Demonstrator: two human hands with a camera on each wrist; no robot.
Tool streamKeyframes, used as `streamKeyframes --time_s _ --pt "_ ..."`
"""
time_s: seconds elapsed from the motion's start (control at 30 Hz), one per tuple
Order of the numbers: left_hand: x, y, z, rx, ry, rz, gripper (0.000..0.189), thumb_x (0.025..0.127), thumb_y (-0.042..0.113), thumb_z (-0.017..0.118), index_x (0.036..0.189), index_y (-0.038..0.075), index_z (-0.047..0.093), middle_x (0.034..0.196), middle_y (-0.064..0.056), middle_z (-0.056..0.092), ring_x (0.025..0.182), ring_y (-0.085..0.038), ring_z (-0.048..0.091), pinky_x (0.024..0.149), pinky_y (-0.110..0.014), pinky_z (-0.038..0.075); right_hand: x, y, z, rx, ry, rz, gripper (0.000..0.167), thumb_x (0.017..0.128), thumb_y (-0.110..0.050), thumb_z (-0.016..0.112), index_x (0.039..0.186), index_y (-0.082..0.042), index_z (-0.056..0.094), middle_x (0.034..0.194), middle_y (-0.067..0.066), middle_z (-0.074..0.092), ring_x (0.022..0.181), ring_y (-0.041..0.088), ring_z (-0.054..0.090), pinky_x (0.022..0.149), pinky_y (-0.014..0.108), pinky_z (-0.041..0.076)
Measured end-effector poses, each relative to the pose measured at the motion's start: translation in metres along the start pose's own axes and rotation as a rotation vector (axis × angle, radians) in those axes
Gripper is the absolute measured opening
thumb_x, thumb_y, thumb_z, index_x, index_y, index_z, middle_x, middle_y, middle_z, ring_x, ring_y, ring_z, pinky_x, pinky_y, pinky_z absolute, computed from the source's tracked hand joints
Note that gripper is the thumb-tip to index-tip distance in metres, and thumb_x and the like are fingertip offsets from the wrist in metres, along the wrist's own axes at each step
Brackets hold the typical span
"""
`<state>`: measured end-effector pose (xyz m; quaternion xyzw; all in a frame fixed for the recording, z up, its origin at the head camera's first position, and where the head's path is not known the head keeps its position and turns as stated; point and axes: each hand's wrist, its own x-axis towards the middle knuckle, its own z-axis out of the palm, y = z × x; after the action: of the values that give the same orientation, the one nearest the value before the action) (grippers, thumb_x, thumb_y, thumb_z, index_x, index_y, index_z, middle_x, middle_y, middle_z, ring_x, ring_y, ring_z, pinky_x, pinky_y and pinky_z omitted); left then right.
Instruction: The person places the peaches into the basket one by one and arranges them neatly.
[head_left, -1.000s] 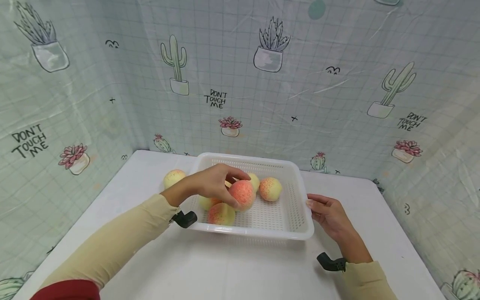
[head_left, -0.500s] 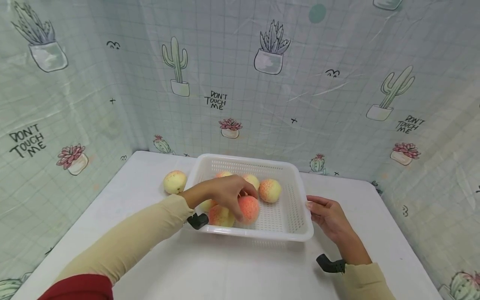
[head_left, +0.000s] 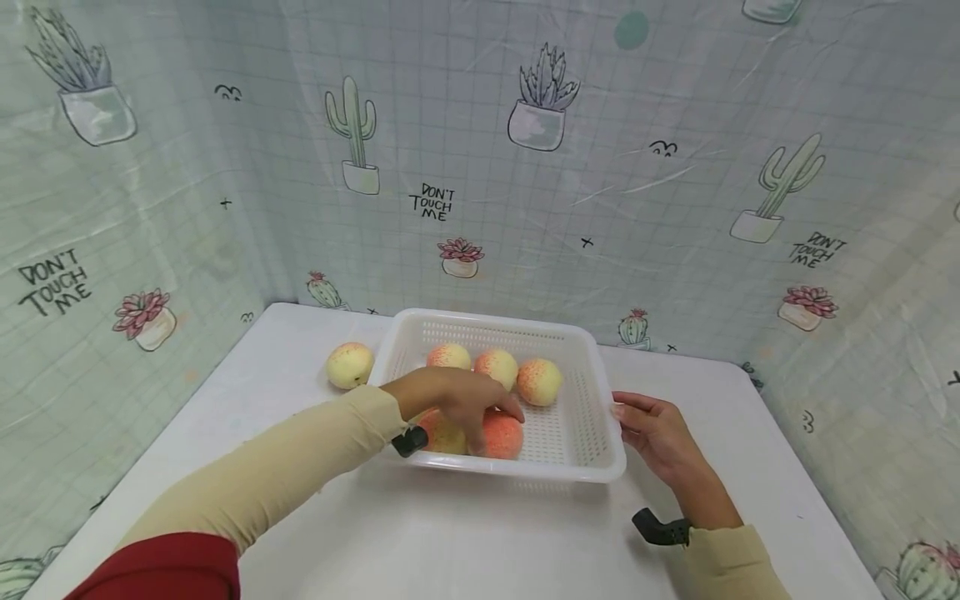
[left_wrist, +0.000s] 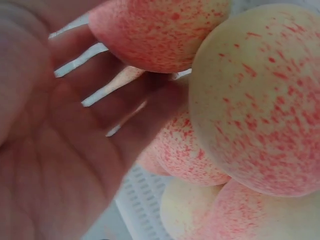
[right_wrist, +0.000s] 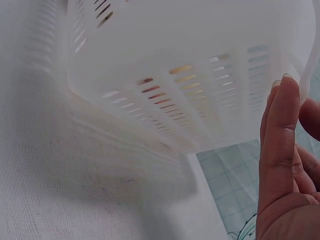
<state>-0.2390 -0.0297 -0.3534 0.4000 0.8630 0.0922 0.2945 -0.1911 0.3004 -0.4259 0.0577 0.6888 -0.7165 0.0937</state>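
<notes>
My left hand point(head_left: 468, 404) is down inside a white plastic basket point(head_left: 577, 333), thumb and fingers around a reddish peach point(head_left: 502, 436) close to the front wall. In the left wrist view the fingers point(left_wrist: 130, 110) reach behind that peach point(left_wrist: 155, 35), and a paler speckled peach point(left_wrist: 260, 100) fills the right side. At the basket's right wall, my right hand point(head_left: 660, 429) pinches the rim. Its fingers point(right_wrist: 280, 145) lie along the outside of the wall in the right wrist view.
Several more peaches lie in the basket, including one at its middle right point(head_left: 539, 382) and a yellow-red peach point(head_left: 444, 433) beside my left wrist. One pale peach point(head_left: 349, 365) sits outside on the white table point(head_left: 300, 517). A cactus-print curtain point(head_left: 480, 167) surrounds the table.
My left hand has carried the reddish peach down and slightly right, from above the other fruit to the basket's front part. The right hand stays at the rim.
</notes>
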Motion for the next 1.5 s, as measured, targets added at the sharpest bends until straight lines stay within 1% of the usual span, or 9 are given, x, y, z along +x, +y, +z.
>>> streamKeyframes --time_s 0.23,0.4,0.6,0.8,0.9,1.0,1.23,1.37,1.5 --pt "0.0 0.008 0.003 0.13 -0.067 -0.019 0.078 0.089 0.02 0.084 0.157 0.03 0.048 0.158 0.008 0.052 0.142 -0.011 0.05 0.124 -0.032 0.041 0.0 0.002 -0.001 -0.008 -0.004 -0.007 0.02 0.099 -0.019 0.072 0.119 -0.018 0.077 0.106 -0.012 0.079 0.096 0.011 0.076 0.086 0.022 0.063" --pt "-0.001 0.011 0.004 0.142 -0.074 -0.01 0.067 0.093 0.026 0.079 0.154 0.03 0.051 0.152 0.009 0.057 0.135 -0.011 0.054 0.122 -0.033 0.043 0.0 0.004 -0.001 -0.011 0.006 -0.009 0.019 0.099 -0.02 0.074 0.117 -0.019 0.077 0.107 -0.012 0.079 0.097 0.012 0.077 0.089 0.023 0.063" --pt "-0.011 0.007 0.0 0.007 -0.026 -0.029 0.068 0.093 0.028 0.078 0.155 0.031 0.051 0.158 0.006 0.053 0.144 -0.016 0.052 0.122 -0.038 0.043 0.0 0.004 0.0 -0.016 0.005 -0.007 0.022 0.098 -0.021 0.074 0.12 -0.018 0.077 0.107 -0.013 0.079 0.098 0.012 0.077 0.09 0.024 0.063" --pt "-0.044 -0.008 -0.018 -0.231 0.124 0.097 0.069 0.093 0.031 0.077 0.156 0.027 0.05 0.156 0.0 0.055 0.144 -0.026 0.055 0.117 -0.041 0.05 -0.002 0.002 0.0 -0.017 -0.002 -0.01 0.022 0.1 -0.02 0.072 0.122 -0.018 0.076 0.107 -0.013 0.078 0.097 0.011 0.076 0.089 0.022 0.063" --pt "-0.067 -0.025 -0.028 -0.332 0.234 0.132 0.069 0.093 0.031 0.076 0.156 0.018 0.049 0.16 -0.002 0.052 0.147 -0.029 0.052 0.119 -0.042 0.049 -0.003 0.001 0.0 -0.02 -0.005 -0.012 0.021 0.1 -0.02 0.071 0.121 -0.02 0.076 0.106 -0.014 0.078 0.097 0.01 0.075 0.088 0.021 0.062" --pt "-0.093 -0.052 -0.03 -0.394 0.37 0.095 0.071 0.094 0.029 0.076 0.156 0.011 0.047 0.162 -0.008 0.048 0.148 -0.034 0.049 0.122 -0.047 0.046 -0.003 0.001 0.001 -0.022 -0.003 -0.014 0.021 0.101 -0.02 0.071 0.12 -0.02 0.076 0.106 -0.014 0.078 0.097 0.01 0.075 0.088 0.021 0.062" --pt "-0.152 -0.128 -0.01 -0.477 0.638 -0.184 0.081 0.093 0.033 0.08 0.16 0.011 0.04 0.166 -0.015 0.04 0.153 -0.041 0.039 0.123 -0.059 0.041 -0.003 -0.001 0.002 -0.03 0.001 -0.01 0.02 0.1 -0.02 0.072 0.12 -0.02 0.076 0.105 -0.014 0.078 0.095 0.01 0.075 0.087 0.021 0.062" --pt "-0.165 -0.166 0.015 -0.515 0.703 -0.322 0.088 0.092 0.037 0.081 0.162 0.009 0.036 0.167 -0.02 0.036 0.154 -0.046 0.033 0.122 -0.065 0.038 -0.002 -0.001 0.003 -0.013 0.011 0.003 0.019 0.1 -0.019 0.072 0.118 -0.02 0.076 0.105 -0.014 0.078 0.095 0.009 0.075 0.087 0.021 0.062" --pt "-0.159 -0.195 0.045 -0.593 0.722 -0.373 0.094 0.091 0.042 0.08 0.163 0.006 0.031 0.169 -0.021 0.032 0.155 -0.048 0.03 0.122 -0.068 0.035 -0.002 -0.001 0.004 0.001 0.023 0.005 0.017 0.1 -0.017 0.072 0.115 -0.021 0.077 0.104 -0.013 0.078 0.095 0.009 0.075 0.087 0.021 0.063"
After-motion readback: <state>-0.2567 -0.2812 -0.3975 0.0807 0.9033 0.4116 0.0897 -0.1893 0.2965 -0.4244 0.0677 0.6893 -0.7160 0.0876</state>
